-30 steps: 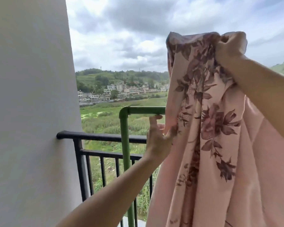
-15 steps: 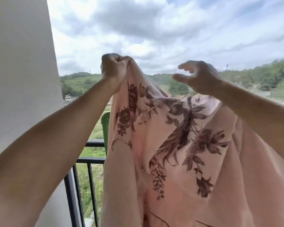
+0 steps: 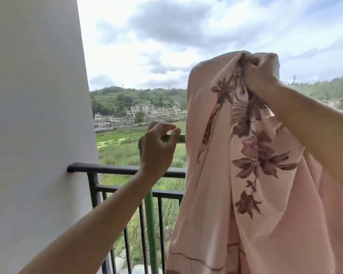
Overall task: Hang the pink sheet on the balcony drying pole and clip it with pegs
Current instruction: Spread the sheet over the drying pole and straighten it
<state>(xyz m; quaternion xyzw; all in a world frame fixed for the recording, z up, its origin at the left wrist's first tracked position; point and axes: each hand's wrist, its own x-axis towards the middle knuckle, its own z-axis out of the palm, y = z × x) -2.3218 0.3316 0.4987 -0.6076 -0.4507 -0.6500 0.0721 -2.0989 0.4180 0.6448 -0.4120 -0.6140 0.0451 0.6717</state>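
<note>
A: Background?
B: Balcony. White wall (image 3: 38, 115) left, black railing (image 3: 117, 169), houses (image 3: 143, 111) far behind.
A: Hands, left to right?
B: Left hand (image 3: 158, 149) is at the bend of the green pole (image 3: 151, 224), fingers half curled. Can't tell if they grip it, probably locating it. Right hand (image 3: 261, 74) is fisted round the bunched top of the pink sheet (image 3: 216, 184), raised above pole height, likely to clear it for draping.
A: Sheet on the pole?
B: Not yet. It hangs from the fist, just right of the pole. No pegs visible.

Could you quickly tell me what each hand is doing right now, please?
Left hand: curled by green metal pole; grip unclear.
Right hand: holding pink floral fabric sheet.
</note>
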